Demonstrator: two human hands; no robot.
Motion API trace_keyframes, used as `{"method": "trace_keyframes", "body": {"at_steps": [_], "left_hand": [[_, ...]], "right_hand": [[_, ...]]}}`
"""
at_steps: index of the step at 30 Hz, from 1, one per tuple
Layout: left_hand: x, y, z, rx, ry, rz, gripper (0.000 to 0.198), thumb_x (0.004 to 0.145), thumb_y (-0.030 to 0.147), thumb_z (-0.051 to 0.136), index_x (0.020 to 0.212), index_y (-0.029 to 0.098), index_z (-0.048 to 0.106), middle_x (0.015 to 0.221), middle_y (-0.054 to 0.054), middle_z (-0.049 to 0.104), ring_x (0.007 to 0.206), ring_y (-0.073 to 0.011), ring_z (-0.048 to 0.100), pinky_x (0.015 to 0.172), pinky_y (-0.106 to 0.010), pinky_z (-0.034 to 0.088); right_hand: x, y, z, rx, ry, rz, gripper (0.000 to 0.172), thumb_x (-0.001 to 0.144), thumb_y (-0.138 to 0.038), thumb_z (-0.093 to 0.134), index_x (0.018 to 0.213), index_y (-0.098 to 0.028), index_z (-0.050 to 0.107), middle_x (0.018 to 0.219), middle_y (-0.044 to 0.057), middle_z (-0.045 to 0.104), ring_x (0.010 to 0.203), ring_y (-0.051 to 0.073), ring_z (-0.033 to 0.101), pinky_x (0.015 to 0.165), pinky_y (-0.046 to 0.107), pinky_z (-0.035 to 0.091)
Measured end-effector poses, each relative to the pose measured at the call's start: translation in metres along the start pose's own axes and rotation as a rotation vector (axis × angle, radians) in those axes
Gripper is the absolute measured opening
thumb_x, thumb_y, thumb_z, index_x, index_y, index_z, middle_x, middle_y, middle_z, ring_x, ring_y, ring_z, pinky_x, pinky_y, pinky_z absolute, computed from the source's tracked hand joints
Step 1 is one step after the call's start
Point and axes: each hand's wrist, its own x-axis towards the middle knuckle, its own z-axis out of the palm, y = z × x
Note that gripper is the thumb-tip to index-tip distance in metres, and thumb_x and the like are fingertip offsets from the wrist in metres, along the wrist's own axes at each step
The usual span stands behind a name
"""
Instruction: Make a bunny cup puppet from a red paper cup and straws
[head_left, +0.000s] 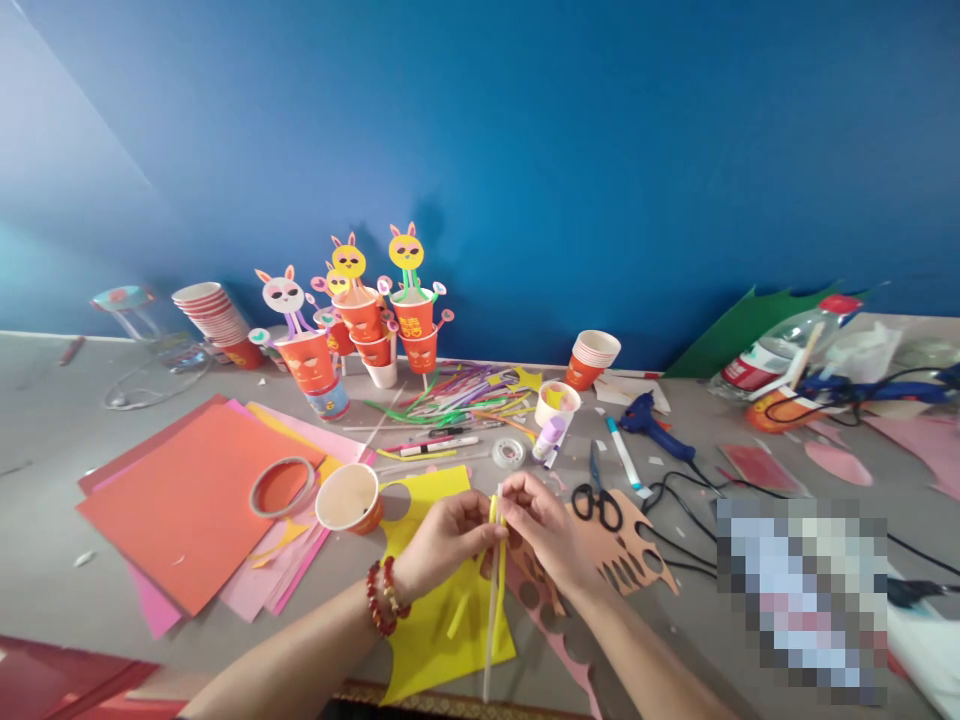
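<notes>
My left hand (454, 528), with red beads round its wrist, is closed in a pinch on a bent yellow pipe cleaner (501, 585). My right hand (541, 520) is closed beside it, fingertips on the top of a thin whitish stick (491, 640), which hangs down alongside the yellow piece. The fingertips partly hide how the two meet. Below my hands lies a cut yellow sheet (420, 640) with a short yellow strip (459, 615) on it. Black-handled scissors (598, 500) rest on a cut orange-brown sheet to the right of my right hand.
A paper cup (349, 498), tape roll (282, 487) and orange sheets (180, 500) lie left. Behind are pipe cleaners (480, 392), markers (439, 446) and rabbit-faced cup figures (304, 355). At right stand a blue glue gun (654, 428) with black cable and a bottle (787, 345).
</notes>
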Motion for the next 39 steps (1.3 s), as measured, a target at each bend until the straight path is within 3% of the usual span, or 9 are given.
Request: {"method": "trace_keyframes", "body": {"at_steps": [3, 9, 15, 19, 27, 34, 39], "left_hand": [[-0.002, -0.001, -0.001, -0.021, -0.04, -0.037, 0.044, 0.071, 0.05, 0.083, 0.08, 0.015, 0.057, 0.065, 0.002, 0.062, 0.047, -0.0096, 0.058, 0.049, -0.022, 0.047], [-0.005, 0.0, -0.003, 0.091, -0.272, -0.159, 0.041, 0.078, 0.051, 0.076, 0.081, 0.012, 0.066, 0.064, -0.001, 0.064, 0.047, -0.0087, 0.057, 0.05, -0.02, 0.046], [-0.004, -0.001, -0.003, 0.117, -0.146, -0.09, 0.044, 0.08, 0.054, 0.073, 0.075, 0.012, 0.064, 0.057, 0.001, 0.058, 0.048, -0.0086, 0.053, 0.05, -0.019, 0.042], [-0.002, 0.0, -0.006, 0.123, -0.174, -0.072, 0.043, 0.073, 0.05, 0.081, 0.089, 0.013, 0.069, 0.074, -0.001, 0.062, 0.059, -0.0094, 0.054, 0.057, -0.02, 0.045], [-0.007, 0.005, -0.002, 0.175, -0.293, -0.138, 0.042, 0.071, 0.053, 0.081, 0.087, 0.015, 0.072, 0.076, -0.002, 0.066, 0.065, -0.014, 0.058, 0.064, -0.024, 0.047], [-0.009, 0.006, 0.004, 0.279, -0.306, -0.11, 0.043, 0.074, 0.057, 0.076, 0.086, 0.016, 0.074, 0.075, -0.003, 0.067, 0.066, -0.0159, 0.06, 0.068, -0.027, 0.05], [-0.009, 0.013, 0.005, 0.332, -0.324, -0.035, 0.037, 0.079, 0.051, 0.075, 0.093, 0.016, 0.071, 0.085, -0.003, 0.068, 0.076, -0.0172, 0.061, 0.076, -0.028, 0.049]], "right_hand": [[0.0, 0.003, -0.004, 0.063, -0.007, 0.024, 0.024, 0.09, -0.041, 0.067, 0.082, -0.02, 0.057, 0.067, -0.005, 0.05, 0.057, 0.011, 0.046, 0.053, 0.022, 0.037], [0.001, -0.001, -0.012, 0.143, 0.199, 0.015, 0.026, 0.088, -0.041, 0.07, 0.079, -0.022, 0.056, 0.068, -0.005, 0.05, 0.056, 0.01, 0.048, 0.053, 0.021, 0.04], [0.001, -0.003, -0.007, 0.06, -0.028, 0.011, 0.023, 0.085, -0.039, 0.074, 0.079, -0.02, 0.063, 0.072, -0.001, 0.06, 0.069, 0.016, 0.057, 0.062, 0.024, 0.046], [-0.001, 0.0, -0.006, 0.049, 0.032, 0.022, 0.027, 0.087, -0.044, 0.071, 0.08, -0.019, 0.063, 0.071, -0.001, 0.06, 0.067, 0.016, 0.057, 0.06, 0.025, 0.047], [-0.001, -0.003, -0.007, 0.135, 0.182, 0.038, 0.037, 0.084, -0.053, 0.071, 0.074, -0.02, 0.061, 0.064, -0.002, 0.055, 0.059, 0.014, 0.053, 0.054, 0.025, 0.045], [-0.001, 0.0, -0.007, 0.181, 0.149, 0.054, 0.034, 0.081, -0.051, 0.076, 0.078, -0.019, 0.064, 0.067, -0.003, 0.055, 0.061, 0.013, 0.052, 0.057, 0.024, 0.044], [0.0, -0.002, -0.007, 0.198, 0.161, 0.038, 0.035, 0.081, -0.052, 0.076, 0.077, -0.019, 0.063, 0.067, -0.003, 0.057, 0.061, 0.014, 0.054, 0.058, 0.024, 0.046]]}}
